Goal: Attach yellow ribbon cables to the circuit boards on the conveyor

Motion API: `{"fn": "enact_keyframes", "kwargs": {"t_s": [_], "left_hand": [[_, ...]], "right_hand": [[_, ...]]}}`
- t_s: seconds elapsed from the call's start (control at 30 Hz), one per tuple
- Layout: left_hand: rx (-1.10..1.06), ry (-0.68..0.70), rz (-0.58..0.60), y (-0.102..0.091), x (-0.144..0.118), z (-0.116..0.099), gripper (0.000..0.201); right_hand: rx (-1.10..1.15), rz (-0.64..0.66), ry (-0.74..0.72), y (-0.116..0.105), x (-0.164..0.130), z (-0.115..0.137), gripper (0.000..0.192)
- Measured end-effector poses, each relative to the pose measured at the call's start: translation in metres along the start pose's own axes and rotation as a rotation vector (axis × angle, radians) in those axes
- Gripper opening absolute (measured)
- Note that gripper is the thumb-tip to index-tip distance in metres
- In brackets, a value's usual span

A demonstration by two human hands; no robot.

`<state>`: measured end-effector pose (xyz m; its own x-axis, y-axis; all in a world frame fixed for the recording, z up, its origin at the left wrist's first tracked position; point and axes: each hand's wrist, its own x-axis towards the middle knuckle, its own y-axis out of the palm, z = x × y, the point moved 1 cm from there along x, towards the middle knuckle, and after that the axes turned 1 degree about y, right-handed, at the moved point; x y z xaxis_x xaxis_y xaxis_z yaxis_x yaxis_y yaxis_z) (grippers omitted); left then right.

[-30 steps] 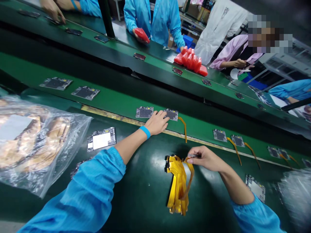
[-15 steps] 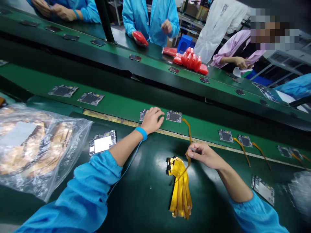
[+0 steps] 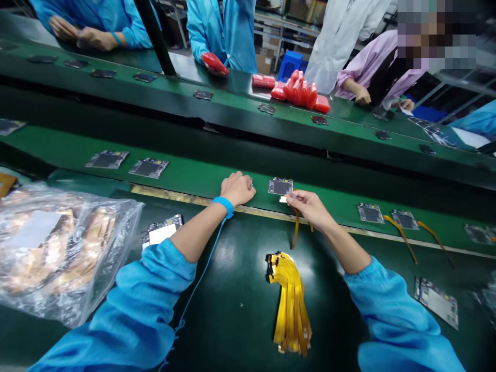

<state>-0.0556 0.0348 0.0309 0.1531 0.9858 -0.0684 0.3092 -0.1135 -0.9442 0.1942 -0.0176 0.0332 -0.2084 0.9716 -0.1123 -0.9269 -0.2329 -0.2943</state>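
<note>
My left hand (image 3: 237, 189), with a blue wrist strap, is closed over a circuit board (image 3: 251, 182) at the front edge of the green belt; only a sliver of that board shows. Between thumb and fingers, my right hand (image 3: 308, 206) pinches an orange flex cable (image 3: 296, 231), its tail hanging down and its pale end pointing left. Just behind that cable end lies another circuit board (image 3: 281, 186), whose own flex cable is mostly covered by my right hand. On the bench below, a fanned bundle of yellow flex cables (image 3: 290, 305) rests.
A clear plastic bag (image 3: 70, 248) of copper-coloured parts lies left, beside a board with a white label (image 3: 165, 232). Another board (image 3: 436, 301) lies right. More boards (image 3: 149, 167) sit along the belt. Across it, co-workers stand near red wrapped packs (image 3: 300, 90).
My right hand has moved up from beside the cable bundle to the belt, carrying the flex cable. My left hand has curled further over its board. Belt boards on the right have shifted rightward in view.
</note>
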Motion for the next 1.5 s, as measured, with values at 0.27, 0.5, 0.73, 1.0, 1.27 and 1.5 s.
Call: {"fn": "enact_keyframes", "kwargs": {"t_s": [0.27,0.5,0.73,1.0,1.27,1.5], "left_hand": [[0.102,-0.02,0.027,0.004,0.003,-0.021,0.026],[0.1,0.103,0.019,0.007,0.001,-0.01,0.015],[-0.025,0.299,-0.031,0.014,-0.001,0.012,0.018],[-0.088,0.4,-0.091,0.025,-0.005,0.013,0.019],[-0.055,0.52,-0.143,0.027,-0.022,0.01,0.021],[-0.014,0.537,-0.136,0.03,-0.034,0.004,0.023]], "right_hand": [[-0.026,-0.005,-0.057,0.023,0.04,-0.013,0.036],[-0.202,-0.084,0.014,0.049,0.061,-0.013,0.012],[-0.437,-0.18,0.109,0.06,0.061,-0.008,0.01],[-0.495,-0.212,0.206,0.052,0.056,-0.003,0.01],[-0.469,-0.199,0.2,0.043,0.054,-0.01,0.013],[-0.492,-0.215,0.207,0.036,0.052,-0.013,0.013]]}}
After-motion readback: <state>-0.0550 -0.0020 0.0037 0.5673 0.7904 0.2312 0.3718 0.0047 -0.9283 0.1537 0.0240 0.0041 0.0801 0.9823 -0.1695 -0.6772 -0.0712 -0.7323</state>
